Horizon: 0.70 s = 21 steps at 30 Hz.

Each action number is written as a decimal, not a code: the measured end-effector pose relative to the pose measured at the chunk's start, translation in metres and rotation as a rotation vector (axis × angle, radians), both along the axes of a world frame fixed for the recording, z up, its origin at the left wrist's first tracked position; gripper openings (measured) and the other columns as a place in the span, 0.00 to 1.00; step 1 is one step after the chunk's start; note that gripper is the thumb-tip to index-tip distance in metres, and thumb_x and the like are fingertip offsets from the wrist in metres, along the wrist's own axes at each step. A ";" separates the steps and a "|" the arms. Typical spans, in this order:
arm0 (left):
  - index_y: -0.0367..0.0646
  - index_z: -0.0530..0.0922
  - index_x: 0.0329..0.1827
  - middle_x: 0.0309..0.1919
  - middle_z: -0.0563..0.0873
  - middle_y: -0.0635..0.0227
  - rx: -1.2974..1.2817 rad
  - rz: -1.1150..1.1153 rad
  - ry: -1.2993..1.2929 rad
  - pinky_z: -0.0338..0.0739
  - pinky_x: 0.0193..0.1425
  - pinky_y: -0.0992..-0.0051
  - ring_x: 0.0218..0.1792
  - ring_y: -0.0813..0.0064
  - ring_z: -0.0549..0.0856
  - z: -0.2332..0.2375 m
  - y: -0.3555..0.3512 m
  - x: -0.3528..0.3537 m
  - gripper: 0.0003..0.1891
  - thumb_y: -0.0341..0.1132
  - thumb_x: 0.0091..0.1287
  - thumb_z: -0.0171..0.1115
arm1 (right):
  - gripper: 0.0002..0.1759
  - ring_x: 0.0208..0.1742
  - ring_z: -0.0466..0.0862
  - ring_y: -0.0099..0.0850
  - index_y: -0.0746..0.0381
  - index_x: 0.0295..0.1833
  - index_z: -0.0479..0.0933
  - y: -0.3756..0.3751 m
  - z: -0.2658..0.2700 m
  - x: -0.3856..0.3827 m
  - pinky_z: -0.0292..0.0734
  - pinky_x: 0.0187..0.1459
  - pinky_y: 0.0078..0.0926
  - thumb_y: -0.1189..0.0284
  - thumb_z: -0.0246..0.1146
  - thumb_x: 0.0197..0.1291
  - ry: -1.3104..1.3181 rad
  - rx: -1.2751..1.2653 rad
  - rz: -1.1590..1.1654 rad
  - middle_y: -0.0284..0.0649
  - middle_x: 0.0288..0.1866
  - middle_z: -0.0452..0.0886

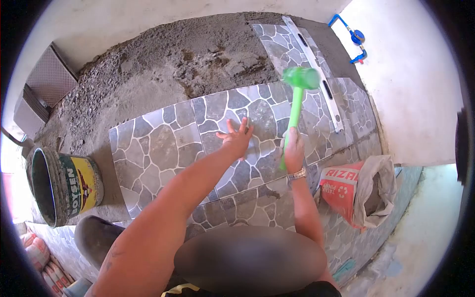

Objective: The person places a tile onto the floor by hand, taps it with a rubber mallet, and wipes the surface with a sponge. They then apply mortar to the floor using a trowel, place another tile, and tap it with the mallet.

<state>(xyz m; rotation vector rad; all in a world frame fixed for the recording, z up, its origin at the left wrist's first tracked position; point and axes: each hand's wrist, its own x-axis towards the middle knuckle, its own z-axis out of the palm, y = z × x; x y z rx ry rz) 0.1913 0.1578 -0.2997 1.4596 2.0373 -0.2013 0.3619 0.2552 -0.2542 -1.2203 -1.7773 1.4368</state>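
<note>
My left hand [236,138] lies with its fingers spread on a stone-patterned floor tile [260,111]. In my right hand [294,148] is the handle of a green rubber mallet [301,78], its head raised over the tiles and slightly blurred. To the left of my left hand, another tile [153,143] of the same pattern sits edge to edge with this one. A long spirit level [316,72] rests across the tiles on the right, just beyond the mallet head.
Beyond the tiles spreads rough grey mortar [198,64]. A bucket [67,185] stands at the left, and an open red and white cement sack [354,190] at the right. Spare tiles [52,76] lean on the back-left wall. A blue water meter [357,36] is fixed to the right wall.
</note>
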 end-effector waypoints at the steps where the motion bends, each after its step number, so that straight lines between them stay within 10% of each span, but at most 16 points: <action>1: 0.62 0.43 0.85 0.85 0.33 0.65 -0.012 -0.006 0.000 0.72 0.59 0.22 0.77 0.20 0.44 0.003 0.003 -0.001 0.68 0.44 0.46 0.86 | 0.29 0.21 0.80 0.47 0.68 0.39 0.79 0.009 -0.019 0.003 0.72 0.25 0.45 0.50 0.52 0.75 -0.039 0.084 -0.037 0.48 0.18 0.77; 4: 0.66 0.42 0.85 0.85 0.32 0.66 -0.041 -0.009 -0.012 0.75 0.58 0.23 0.76 0.19 0.43 0.006 0.005 -0.001 0.69 0.43 0.45 0.86 | 0.28 0.29 0.83 0.51 0.67 0.39 0.80 0.001 -0.041 0.000 0.74 0.32 0.48 0.51 0.51 0.75 -0.321 0.494 -0.132 0.52 0.23 0.80; 8: 0.69 0.41 0.85 0.85 0.31 0.67 -0.051 -0.003 0.003 0.77 0.58 0.26 0.76 0.20 0.44 0.008 0.010 -0.002 0.71 0.44 0.42 0.87 | 0.28 0.30 0.84 0.49 0.67 0.38 0.80 0.012 -0.038 0.003 0.75 0.34 0.47 0.52 0.51 0.75 -0.576 0.323 0.034 0.50 0.23 0.80; 12: 0.70 0.41 0.85 0.85 0.31 0.66 -0.054 0.001 0.025 0.78 0.57 0.28 0.76 0.20 0.45 0.003 0.010 -0.002 0.71 0.44 0.41 0.87 | 0.25 0.28 0.84 0.42 0.68 0.40 0.79 0.005 -0.010 -0.001 0.75 0.32 0.43 0.56 0.52 0.76 -0.097 0.047 0.001 0.43 0.20 0.76; 17: 0.69 0.41 0.85 0.85 0.31 0.65 -0.057 -0.017 0.036 0.81 0.56 0.30 0.76 0.18 0.46 0.007 0.010 -0.001 0.72 0.45 0.41 0.88 | 0.29 0.25 0.82 0.42 0.68 0.43 0.81 0.036 -0.103 0.022 0.73 0.30 0.45 0.51 0.52 0.75 -0.407 0.395 0.101 0.46 0.20 0.79; 21: 0.69 0.41 0.85 0.85 0.32 0.64 -0.065 -0.030 0.038 0.81 0.55 0.31 0.75 0.17 0.47 0.004 0.011 -0.005 0.72 0.46 0.41 0.88 | 0.29 0.21 0.81 0.38 0.67 0.41 0.81 0.026 -0.025 0.008 0.73 0.27 0.43 0.50 0.51 0.75 -0.184 0.058 0.046 0.46 0.21 0.80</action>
